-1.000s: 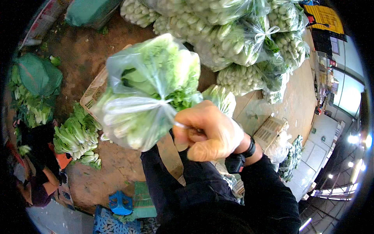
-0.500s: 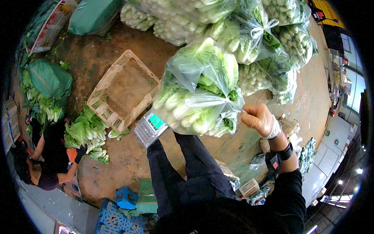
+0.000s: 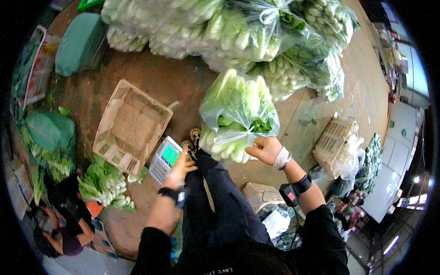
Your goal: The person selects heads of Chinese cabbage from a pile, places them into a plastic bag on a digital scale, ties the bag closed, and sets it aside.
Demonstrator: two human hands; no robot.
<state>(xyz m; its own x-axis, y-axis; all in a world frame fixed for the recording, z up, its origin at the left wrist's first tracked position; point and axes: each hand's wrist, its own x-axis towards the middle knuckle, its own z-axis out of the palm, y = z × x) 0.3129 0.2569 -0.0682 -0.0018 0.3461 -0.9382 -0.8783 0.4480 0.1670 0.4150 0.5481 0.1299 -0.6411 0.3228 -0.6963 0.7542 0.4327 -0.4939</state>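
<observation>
My right hand (image 3: 267,150) is closed round the gathered neck of a clear plastic bag of leafy greens (image 3: 240,105), which have pale, thick stems. The bag hangs in front of my legs, upright and apart from the bagged pile beyond it. My left hand (image 3: 183,167), slightly blurred, has its fingers apart and holds nothing. It hovers by a digital scale (image 3: 161,161) with green-lit displays. Beside the scale lies a beige plastic crate (image 3: 101,128). Both wrists carry dark straps with small devices.
Several bags of the same greens (image 3: 183,32) are piled ahead. Loose greens (image 3: 103,183) lie at left, near a crouching person (image 3: 73,238) and a green-covered bundle (image 3: 49,129). Another beige crate (image 3: 331,137) with clear plastic stands at right; a further crate (image 3: 261,195) sits beside my legs.
The held bag has come lower and away from the scale, uncovering my shoes. My left hand has come into view beside the scale. The whole view has shifted.
</observation>
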